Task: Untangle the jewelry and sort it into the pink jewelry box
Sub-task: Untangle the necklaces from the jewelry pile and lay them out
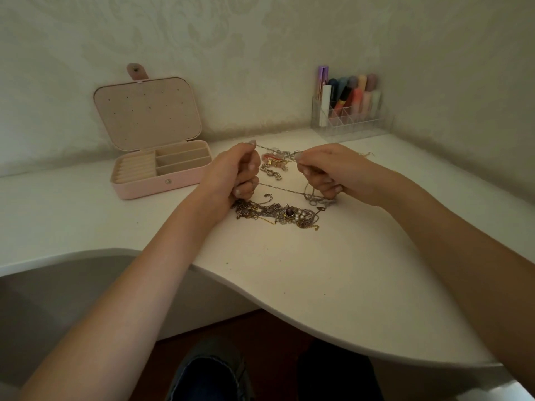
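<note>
A thin silver chain [282,189] is stretched between my two hands above the white desk. My left hand [236,173] pinches one end with curled fingers; my right hand [327,170] pinches the other, where the chain bunches into a knot [317,199]. A tangled pile of gold and silver chains [278,214] with a dark stone and pearls lies just in front of my hands. More jewelry with a pink piece [275,163] lies behind, between my hands. The pink jewelry box [157,180] stands open at the left, its compartments looking empty.
A clear acrylic organizer [347,117] with lipsticks and tubes stands in the back right corner against the wall. The desk's curved front edge [260,302] runs below my forearms. A small gold piece [366,154] lies behind my right hand.
</note>
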`<state>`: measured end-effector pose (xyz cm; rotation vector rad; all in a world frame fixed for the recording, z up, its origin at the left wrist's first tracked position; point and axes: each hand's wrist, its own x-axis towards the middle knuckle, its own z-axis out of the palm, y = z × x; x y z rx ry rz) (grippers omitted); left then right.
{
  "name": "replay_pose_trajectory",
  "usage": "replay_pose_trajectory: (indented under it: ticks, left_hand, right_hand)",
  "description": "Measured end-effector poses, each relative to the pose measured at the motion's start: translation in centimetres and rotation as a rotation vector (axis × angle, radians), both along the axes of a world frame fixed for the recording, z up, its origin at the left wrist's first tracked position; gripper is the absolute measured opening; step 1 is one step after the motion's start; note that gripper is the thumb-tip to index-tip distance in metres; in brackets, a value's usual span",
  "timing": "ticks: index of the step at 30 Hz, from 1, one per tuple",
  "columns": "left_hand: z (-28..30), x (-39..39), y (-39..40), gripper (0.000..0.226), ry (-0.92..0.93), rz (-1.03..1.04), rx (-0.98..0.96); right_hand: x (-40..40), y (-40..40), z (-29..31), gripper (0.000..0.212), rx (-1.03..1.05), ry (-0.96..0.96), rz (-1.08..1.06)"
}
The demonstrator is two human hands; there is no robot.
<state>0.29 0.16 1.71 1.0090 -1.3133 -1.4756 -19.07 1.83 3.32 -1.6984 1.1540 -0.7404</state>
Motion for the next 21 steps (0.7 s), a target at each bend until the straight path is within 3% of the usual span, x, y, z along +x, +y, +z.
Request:
replay_pose_trajectory:
  ticks: [10,21]
  left_hand:
    - [-0.1,0.1,0.2,0.034,0.009,0.028,-0.019]
    - [-0.2,0.1,0.1,0.041,-0.042,-0.053,-0.038]
  right_hand:
    - [-0.5,-0.3,-0.4,0.048,0.061,-0.097,0.000]
    - [-0.3,-0.5,-1.0,0.027,-0.103,-0.159,-0.146]
